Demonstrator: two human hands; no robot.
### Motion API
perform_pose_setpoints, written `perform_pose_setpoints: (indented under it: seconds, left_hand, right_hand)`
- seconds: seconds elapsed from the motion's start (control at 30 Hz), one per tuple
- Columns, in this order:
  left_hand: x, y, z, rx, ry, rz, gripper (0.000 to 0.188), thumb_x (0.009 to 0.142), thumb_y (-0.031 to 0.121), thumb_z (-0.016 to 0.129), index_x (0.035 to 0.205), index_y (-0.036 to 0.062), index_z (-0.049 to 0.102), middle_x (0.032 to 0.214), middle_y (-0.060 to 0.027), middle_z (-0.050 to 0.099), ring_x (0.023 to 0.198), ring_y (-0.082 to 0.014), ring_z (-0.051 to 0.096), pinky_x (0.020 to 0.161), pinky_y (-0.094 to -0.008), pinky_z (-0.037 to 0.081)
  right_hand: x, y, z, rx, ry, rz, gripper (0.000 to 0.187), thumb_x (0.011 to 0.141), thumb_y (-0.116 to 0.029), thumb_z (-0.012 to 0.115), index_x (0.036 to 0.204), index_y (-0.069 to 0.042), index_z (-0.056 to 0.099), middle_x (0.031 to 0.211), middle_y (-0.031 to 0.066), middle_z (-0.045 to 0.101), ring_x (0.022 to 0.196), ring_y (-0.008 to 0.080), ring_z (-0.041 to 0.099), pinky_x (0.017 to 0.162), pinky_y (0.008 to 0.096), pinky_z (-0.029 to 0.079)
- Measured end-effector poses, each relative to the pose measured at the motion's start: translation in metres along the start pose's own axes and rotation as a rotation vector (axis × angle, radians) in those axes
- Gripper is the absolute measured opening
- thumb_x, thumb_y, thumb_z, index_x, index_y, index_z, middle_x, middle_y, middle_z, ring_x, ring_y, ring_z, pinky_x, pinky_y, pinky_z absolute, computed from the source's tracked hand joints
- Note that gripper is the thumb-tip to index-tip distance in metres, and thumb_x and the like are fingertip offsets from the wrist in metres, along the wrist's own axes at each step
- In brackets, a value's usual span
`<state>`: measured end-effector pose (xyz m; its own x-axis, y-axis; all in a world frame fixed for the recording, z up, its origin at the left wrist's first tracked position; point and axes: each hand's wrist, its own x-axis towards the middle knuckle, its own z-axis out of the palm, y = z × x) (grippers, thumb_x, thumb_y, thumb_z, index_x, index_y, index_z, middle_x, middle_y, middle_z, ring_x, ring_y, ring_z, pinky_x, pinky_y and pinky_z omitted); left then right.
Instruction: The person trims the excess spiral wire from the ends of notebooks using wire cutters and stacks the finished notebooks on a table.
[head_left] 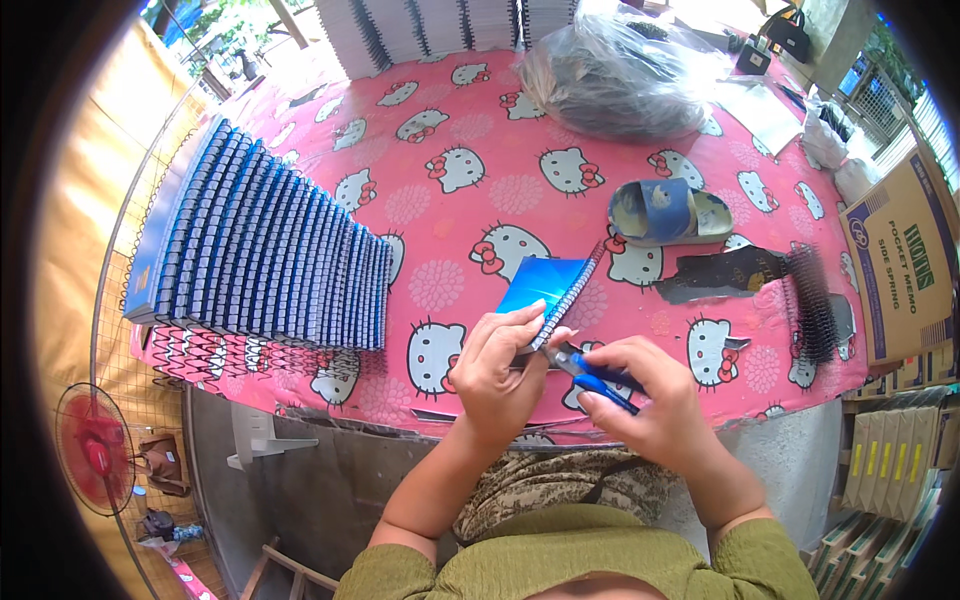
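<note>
A small spiral notebook with a blue cover is gripped in my left hand above the near middle of the table. Its wire coil runs along the right edge, and a length of it sticks out past the far corner. My right hand is closed around blue-handled pliers. The jaws of the pliers meet the near end of the coil, by my left fingertips; whether they bite on the wire is too small to tell.
Blue spiral notebooks form a long stack at left. Right of my hands lie a blue slipper, dark sheet scraps and loose black coils. A plastic bag and white bound stacks stand far back; a carton is at right.
</note>
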<state>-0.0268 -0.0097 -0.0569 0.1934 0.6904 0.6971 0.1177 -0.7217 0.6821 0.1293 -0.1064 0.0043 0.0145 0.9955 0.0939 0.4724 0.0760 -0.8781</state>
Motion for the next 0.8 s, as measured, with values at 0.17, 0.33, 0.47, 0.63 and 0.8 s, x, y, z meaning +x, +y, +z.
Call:
perform_pose_setpoints:
  seconds: [0.17,0.33,0.47,0.63,0.8]
  left_hand:
    - [0.014,0.006,-0.004,0.091,-0.083,0.186,0.029,0.067,-0.001,0.085,0.086,-0.0023,0.063,0.091,-0.0176,0.070,0.076,-0.0216,0.067,0.063,-0.0312,0.054]
    - [0.016,0.010,-0.003,0.127,-0.031,0.122,0.027,0.066,-0.004,0.085,0.082,-0.0039,0.062,0.092,-0.0178,0.070,0.077,-0.0207,0.067,0.065,-0.0305,0.056]
    - [0.015,0.014,0.000,0.103,-0.042,0.084,0.026,0.065,-0.007,0.083,0.081,-0.0041,0.062,0.092,-0.0176,0.070,0.078,-0.0200,0.067,0.067,-0.0300,0.056]
    - [0.019,0.012,-0.002,0.138,-0.020,0.199,0.027,0.065,-0.006,0.083,0.084,-0.0024,0.063,0.091,-0.0171,0.070,0.072,-0.0234,0.065,0.062,-0.0321,0.053]
    - [0.027,0.010,-0.006,0.128,-0.048,0.363,0.029,0.067,-0.002,0.083,0.088,-0.0030,0.063,0.093,-0.0172,0.070,0.070,-0.0254,0.064,0.061,-0.0342,0.051]
  right_hand:
    - [-0.007,0.014,-0.001,0.462,-0.168,0.098,0.029,0.088,-0.018,0.071,0.110,0.000,0.067,0.089,0.0081,0.069,0.076,0.0118,0.065,0.060,0.0257,0.050]
    - [-0.010,0.002,-0.009,-0.084,0.181,-0.166,0.042,0.078,-0.015,0.075,0.115,-0.002,0.060,0.112,0.0171,0.058,0.103,0.0314,0.058,0.085,0.0402,0.049]
    - [-0.009,0.003,0.000,-0.149,0.214,-0.178,0.042,0.078,-0.016,0.074,0.115,-0.002,0.060,0.113,0.0171,0.057,0.105,0.0332,0.055,0.089,0.0423,0.046]
    - [-0.005,0.010,0.000,0.016,0.092,-0.158,0.038,0.083,-0.017,0.071,0.115,0.000,0.060,0.101,0.0164,0.063,0.087,0.0290,0.062,0.077,0.0378,0.051]
    - [-0.005,0.036,0.010,1.447,-0.367,0.412,0.033,0.100,-0.027,0.052,0.112,0.004,0.060,0.092,0.0140,0.067,0.080,0.0259,0.070,0.064,0.0393,0.061]
